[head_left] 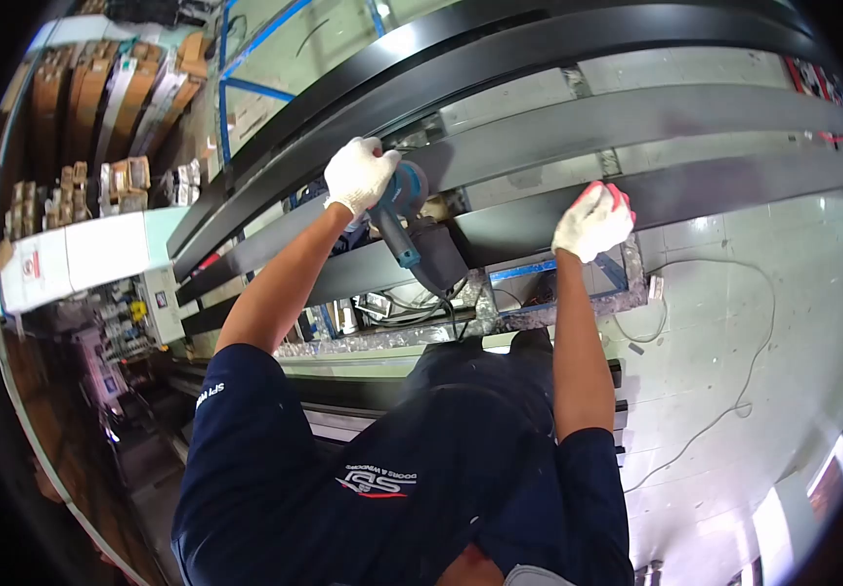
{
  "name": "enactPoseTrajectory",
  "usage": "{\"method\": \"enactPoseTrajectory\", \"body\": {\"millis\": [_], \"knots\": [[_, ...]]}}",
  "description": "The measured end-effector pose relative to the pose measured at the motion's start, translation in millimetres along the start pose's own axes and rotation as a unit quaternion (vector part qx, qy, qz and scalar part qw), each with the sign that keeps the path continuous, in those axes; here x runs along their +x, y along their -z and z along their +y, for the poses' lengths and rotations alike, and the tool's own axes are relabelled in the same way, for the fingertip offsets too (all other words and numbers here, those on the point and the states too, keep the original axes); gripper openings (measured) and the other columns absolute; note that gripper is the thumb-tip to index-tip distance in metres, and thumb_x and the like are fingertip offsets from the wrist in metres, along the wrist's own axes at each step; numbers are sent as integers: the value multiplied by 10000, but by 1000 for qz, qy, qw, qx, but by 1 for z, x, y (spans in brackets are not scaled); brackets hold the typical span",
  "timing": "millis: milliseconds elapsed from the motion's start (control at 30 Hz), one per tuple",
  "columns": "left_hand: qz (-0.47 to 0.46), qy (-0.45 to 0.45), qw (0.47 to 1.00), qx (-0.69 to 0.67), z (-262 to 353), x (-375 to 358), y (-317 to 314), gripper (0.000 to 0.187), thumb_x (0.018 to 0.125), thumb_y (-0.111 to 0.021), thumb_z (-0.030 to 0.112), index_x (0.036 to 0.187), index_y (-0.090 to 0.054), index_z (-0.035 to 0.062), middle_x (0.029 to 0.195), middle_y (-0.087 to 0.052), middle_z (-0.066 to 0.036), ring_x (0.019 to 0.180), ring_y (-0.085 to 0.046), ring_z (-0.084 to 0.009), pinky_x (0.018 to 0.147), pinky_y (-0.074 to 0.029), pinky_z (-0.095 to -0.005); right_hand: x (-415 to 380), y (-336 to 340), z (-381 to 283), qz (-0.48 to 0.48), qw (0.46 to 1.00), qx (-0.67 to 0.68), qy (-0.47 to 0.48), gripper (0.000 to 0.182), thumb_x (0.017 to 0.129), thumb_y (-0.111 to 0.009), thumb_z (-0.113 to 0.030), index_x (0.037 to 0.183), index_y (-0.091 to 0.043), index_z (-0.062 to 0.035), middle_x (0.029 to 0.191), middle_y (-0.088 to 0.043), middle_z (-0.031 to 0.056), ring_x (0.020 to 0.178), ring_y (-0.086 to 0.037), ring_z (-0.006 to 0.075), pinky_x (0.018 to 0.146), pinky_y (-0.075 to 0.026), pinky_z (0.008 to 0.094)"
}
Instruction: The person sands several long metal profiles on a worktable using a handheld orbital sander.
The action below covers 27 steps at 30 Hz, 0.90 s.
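Note:
My left hand (361,176), in a white knitted glove, is closed over the head of a blue-green orbital sander (404,190). The sander's dark handle points down toward me, with a dust bag (438,256) beside it. The tool is over the long metal bars. My right hand (592,225) is at a dark metal bar (529,223), farther right. That glove is white with red on the finger side, and its fingers are curled. Whatever they may hold is hidden.
More black bars (343,127) run across in front of me on a speckled, blue-edged frame (636,264). A grey cable (754,361) winds over the tiled floor at right. Cardboard-wrapped stock (80,98) stands on the left beside a white cabinet (99,254).

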State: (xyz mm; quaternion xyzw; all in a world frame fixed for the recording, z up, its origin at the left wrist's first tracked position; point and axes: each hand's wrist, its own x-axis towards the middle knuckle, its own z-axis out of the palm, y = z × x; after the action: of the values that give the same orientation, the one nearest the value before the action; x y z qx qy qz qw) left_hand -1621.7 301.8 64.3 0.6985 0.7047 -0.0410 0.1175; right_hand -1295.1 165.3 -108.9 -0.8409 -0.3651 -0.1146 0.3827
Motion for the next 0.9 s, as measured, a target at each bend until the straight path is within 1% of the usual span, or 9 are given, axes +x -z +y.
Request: {"method": "enactPoseTrajectory", "body": {"millis": [133, 400, 467, 533, 633, 667, 767, 800, 900], "knots": [[22, -79, 997, 10, 75, 9, -13, 466, 888, -711, 518, 917, -780, 59, 1065, -762, -215, 1034, -743, -444, 899, -582, -515, -3, 1, -1, -9, 998, 45, -33, 210, 1080, -688, -285, 1091, -806, -112, 1271, -768, 91, 1300, -664, 360, 1217, -431, 617], [-55, -187, 981, 17, 254, 32, -8, 518, 892, -664, 553, 939, -820, 61, 1017, -793, -233, 1029, -772, -436, 914, -604, -511, 9, 31, 17, -116, 969, 212, -48, 276, 1140, -575, -229, 1313, -770, -138, 1332, -752, 66, 1350, -647, 318, 1296, -362, 543], [-39, -235, 971, 17, 292, 42, -15, 517, 897, -654, 558, 957, -838, 79, 979, -809, -221, 1021, -782, -433, 899, -612, -523, 15, 38, 22, -139, 939, 285, -137, 299, 1152, -553, -223, 1358, -747, -125, 1362, -747, 88, 1359, -639, 337, 1288, -378, 516], [-38, -260, 965, 19, 329, 54, -20, 514, 882, -626, 527, 999, -865, 88, 1062, -827, -205, 1074, -787, -419, 935, -623, -505, 24, 50, 24, -171, 884, 367, -233, 323, 1171, -522, -220, 1382, -734, -98, 1431, -729, 130, 1382, -620, 359, 1276, -404, 459], [-28, -282, 958, 28, 375, 74, -27, 530, 889, -609, 548, 1057, -878, 123, 1124, -833, -197, 1117, -791, -408, 971, -629, -491, 38, 56, 39, -122, 842, 476, -223, 348, 1170, -512, -184, 1457, -676, -79, 1500, -705, 141, 1411, -621, 344, 1264, -426, 440], [-25, -290, 956, 33, 387, 80, -29, 531, 880, -607, 541, 1059, -878, 121, 1129, -832, -201, 1117, -792, -406, 974, -630, -499, 50, 66, 46, -146, 882, 422, -150, 372, 1161, -531, -164, 1502, -644, -69, 1514, -698, 149, 1413, -628, 357, 1252, -441, 457], [-41, -321, 946, 28, 409, 78, -23, 483, 860, -624, 474, 1062, -874, 114, 1105, -834, -195, 1086, -794, -405, 961, -632, -502, 94, 95, 33, -204, 900, 371, -102, 440, 1133, -644, -257, 1512, -658, -34, 1510, -695, 190, 1397, -633, 388, 1219, -468, 477], [-42, -313, 948, -35, 414, 71, -14, 453, 850, -718, 398, 1111, -851, 52, 1126, -819, -267, 1118, -791, -441, 1004, -625, -519, 107, 106, 23, -230, 907, 343, -87, 504, 1106, -702, -331, 1509, -674, -30, 1489, -702, 216, 1383, -632, 399, 1205, -476, 482], [-17, -356, 933, -46, 400, 74, -25, 386, 876, -663, 388, 964, -887, 86, 1076, -817, -247, 1100, -793, -422, 994, -625, -508, 116, 112, -12, -272, 938, 207, -59, 590, 1038, -769, -444, 1448, -713, -24, 1245, -785, 242, 1205, -718, 421, 1087, -554, 501]]}}
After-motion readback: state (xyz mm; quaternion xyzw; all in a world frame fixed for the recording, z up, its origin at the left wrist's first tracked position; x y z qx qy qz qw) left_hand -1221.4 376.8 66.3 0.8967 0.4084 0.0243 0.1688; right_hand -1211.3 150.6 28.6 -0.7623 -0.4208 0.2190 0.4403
